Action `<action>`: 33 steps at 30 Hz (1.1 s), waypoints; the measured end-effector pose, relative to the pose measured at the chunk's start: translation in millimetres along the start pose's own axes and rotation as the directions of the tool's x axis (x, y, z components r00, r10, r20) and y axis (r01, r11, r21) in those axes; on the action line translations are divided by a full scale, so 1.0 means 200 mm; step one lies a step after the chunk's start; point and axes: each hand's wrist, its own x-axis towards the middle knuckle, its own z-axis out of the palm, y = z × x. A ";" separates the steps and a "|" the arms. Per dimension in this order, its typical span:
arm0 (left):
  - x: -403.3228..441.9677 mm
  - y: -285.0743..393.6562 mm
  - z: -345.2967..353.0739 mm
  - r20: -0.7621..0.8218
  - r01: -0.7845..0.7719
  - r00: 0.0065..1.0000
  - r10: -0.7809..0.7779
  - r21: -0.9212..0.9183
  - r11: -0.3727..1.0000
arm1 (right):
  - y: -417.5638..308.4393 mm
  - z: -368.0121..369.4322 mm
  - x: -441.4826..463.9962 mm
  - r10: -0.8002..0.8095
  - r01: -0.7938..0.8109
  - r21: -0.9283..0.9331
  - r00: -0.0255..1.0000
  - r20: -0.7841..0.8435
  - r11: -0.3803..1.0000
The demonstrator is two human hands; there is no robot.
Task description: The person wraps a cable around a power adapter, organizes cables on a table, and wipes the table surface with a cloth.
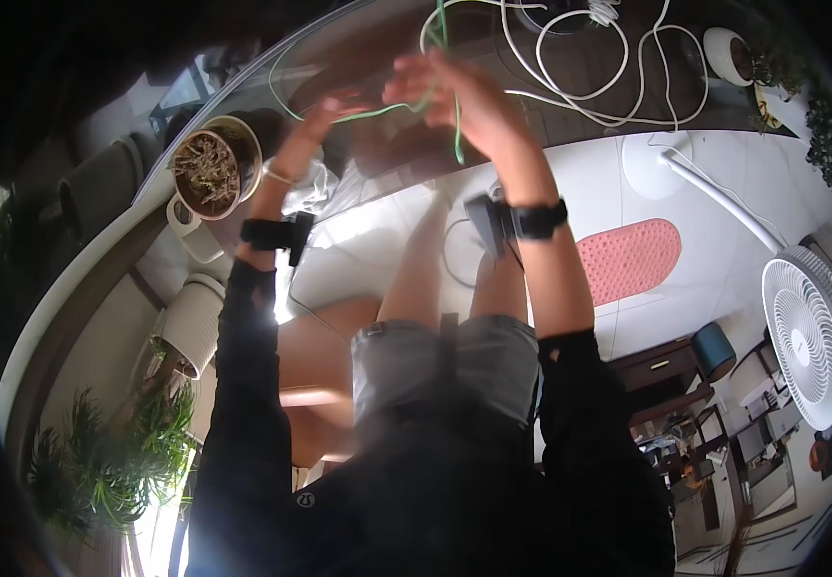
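Note:
A thin green cord (377,112) stretches between my two hands over a dark, glossy tabletop. My left hand (324,115) is closed on the cord near its fingertips, and a loop of it bows out beyond the hand. Motion blurs those fingers. My right hand (473,101) is raised beside it, bent fingers toward the left, also holding the cord. One strand comes down to it from the top edge, and a loose end dangles below the palm. Both wrists carry black straps with small black devices. Exact finger contact is smeared.
White cables (579,58) lie coiled on the dark tabletop (348,72). A potted plant (209,173) stands at left, a white pot (726,56) at upper right. On the floor are a pink mat (630,260) and a white fan (805,337). A leafy plant (118,462) fills the lower left.

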 end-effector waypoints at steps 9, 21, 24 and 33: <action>-0.02 0.38 0.60 0.317 -0.128 0.948 0.030 0.294 0.947 | 0.12 0.03 -0.40 -0.074 0.072 -0.037 0.996 -0.058 0.997; -0.20 0.43 -0.02 -0.467 0.328 0.633 0.617 0.884 0.333 | -0.11 -0.07 -0.62 -0.188 0.076 -0.345 0.934 -0.304 0.935; -0.30 0.37 -0.12 -0.501 0.408 0.700 0.509 0.865 0.291 | -0.16 -0.11 -0.71 -0.264 0.180 -0.252 0.897 -0.355 0.951; -0.35 0.06 -0.17 -0.396 0.236 0.902 0.169 0.783 0.576 | -0.22 -0.17 -0.77 -0.394 0.217 -0.345 0.686 -0.611 0.913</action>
